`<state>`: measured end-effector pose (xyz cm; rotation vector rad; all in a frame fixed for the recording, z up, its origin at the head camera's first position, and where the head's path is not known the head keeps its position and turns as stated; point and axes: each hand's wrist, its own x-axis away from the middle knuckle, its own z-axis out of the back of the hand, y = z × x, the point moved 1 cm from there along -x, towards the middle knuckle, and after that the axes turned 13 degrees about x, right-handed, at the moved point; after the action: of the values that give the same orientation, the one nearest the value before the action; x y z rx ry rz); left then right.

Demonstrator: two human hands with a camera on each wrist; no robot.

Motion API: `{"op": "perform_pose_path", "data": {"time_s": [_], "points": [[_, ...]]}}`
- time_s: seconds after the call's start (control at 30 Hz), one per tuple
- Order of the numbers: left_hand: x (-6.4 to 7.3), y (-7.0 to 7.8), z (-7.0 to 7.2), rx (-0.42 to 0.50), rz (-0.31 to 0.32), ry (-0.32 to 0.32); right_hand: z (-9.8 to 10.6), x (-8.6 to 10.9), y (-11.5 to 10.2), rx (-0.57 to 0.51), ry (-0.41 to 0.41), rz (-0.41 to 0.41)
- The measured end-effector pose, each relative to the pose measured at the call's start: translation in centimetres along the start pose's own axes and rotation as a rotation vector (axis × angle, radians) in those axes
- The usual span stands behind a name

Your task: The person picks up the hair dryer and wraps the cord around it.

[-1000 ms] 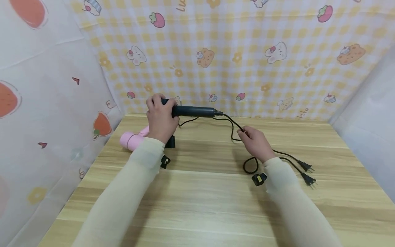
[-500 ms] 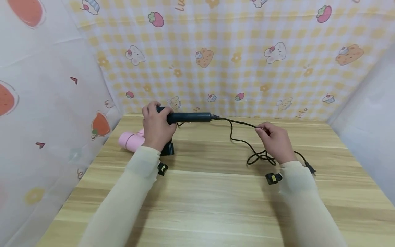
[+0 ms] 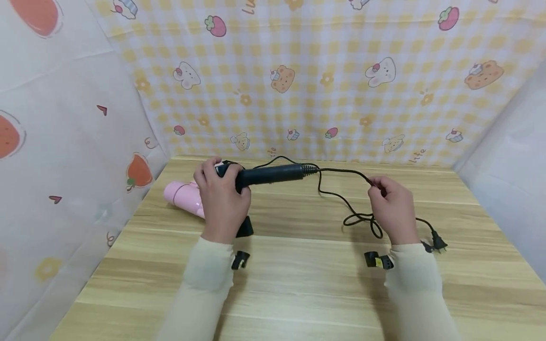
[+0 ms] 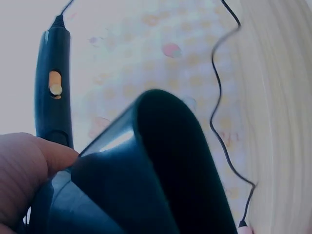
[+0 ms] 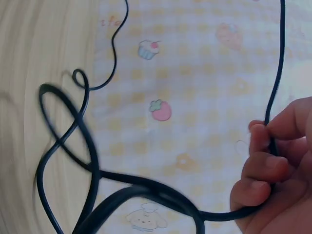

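My left hand (image 3: 223, 201) grips a dark hair dryer (image 3: 270, 175) by its body, above the table. Its handle points right, towards my right hand. Up close in the left wrist view, the flat nozzle (image 4: 117, 161) opens wide and an orange switch (image 4: 55, 84) shows on the handle. My right hand (image 3: 393, 208) pinches the hair dryer's black cord (image 3: 345, 170) a short way from the handle; in the right wrist view the cord (image 5: 277, 73) runs through the curled fingers. Much of the dryer's body is hidden behind my left hand.
A pink hair dryer (image 3: 185, 196) lies at the table's back left, partly behind my left hand. Looped black cord (image 3: 362, 218) lies near my right hand, with a plug (image 3: 438, 241) to the right. A patterned cloth (image 3: 298, 104) hangs behind the wooden table (image 3: 307, 284).
My left hand has brought the dark hair dryer lower and nearer. My right hand has moved to the right along with the cord, drawing it out, then slightly nearer.
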<state>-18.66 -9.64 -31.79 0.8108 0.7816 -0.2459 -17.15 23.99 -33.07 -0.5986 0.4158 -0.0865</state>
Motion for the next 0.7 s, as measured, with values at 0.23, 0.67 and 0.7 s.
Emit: {"op": "perform_pose_path", "data": {"time_s": [0.23,0.67,0.7], "points": [[1.9,1.6,0.6,0.034,0.007,0.062,0.3,1.6,-2.0,0.060,-0.068,0.095],[2.4,2.7,0.9,0.026,-0.068,0.086,1.3,4.0,-5.3,0.160,-0.360,0.393],[2.3,2.8,0.8,0.033,-0.071,0.076,1.2,4.1,-5.5,0.158,-0.358,0.404]]}}
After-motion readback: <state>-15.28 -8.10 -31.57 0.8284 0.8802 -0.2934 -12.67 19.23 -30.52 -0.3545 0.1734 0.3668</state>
